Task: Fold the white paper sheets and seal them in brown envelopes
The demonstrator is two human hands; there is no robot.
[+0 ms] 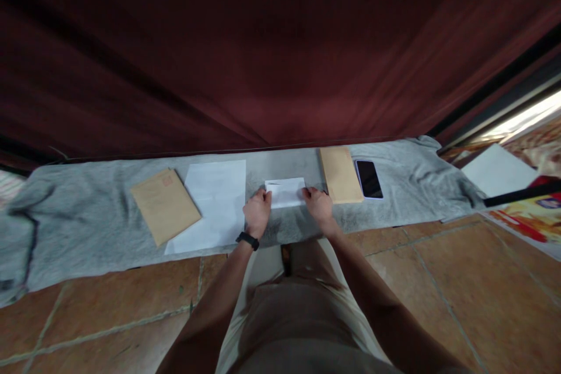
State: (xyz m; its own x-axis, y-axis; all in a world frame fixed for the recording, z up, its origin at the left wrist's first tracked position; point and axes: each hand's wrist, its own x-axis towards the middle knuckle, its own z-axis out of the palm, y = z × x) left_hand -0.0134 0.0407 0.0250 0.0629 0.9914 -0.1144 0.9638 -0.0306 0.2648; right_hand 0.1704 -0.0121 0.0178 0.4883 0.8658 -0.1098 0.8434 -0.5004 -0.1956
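A folded white sheet of paper [287,194] lies between my hands on the grey cloth [280,163]. My left hand [257,210], with a dark band on the wrist, pinches its left edge. At the opposite edge my right hand [318,204] grips the paper between thumb and fingers. Just right of that hand lie brown envelopes [342,175], their lower left corner near my knuckles. Larger white paper sheets [217,201] are spread to the left, partly under another set of brown envelopes [166,204].
A smartphone [369,179] lies beside the right-hand envelopes. Behind the narrow cloth-covered surface hangs a dark red curtain [280,82]. Tiled floor [438,269] runs along the near side. At far right are a white sheet [499,169] and a colourful printed item [534,219].
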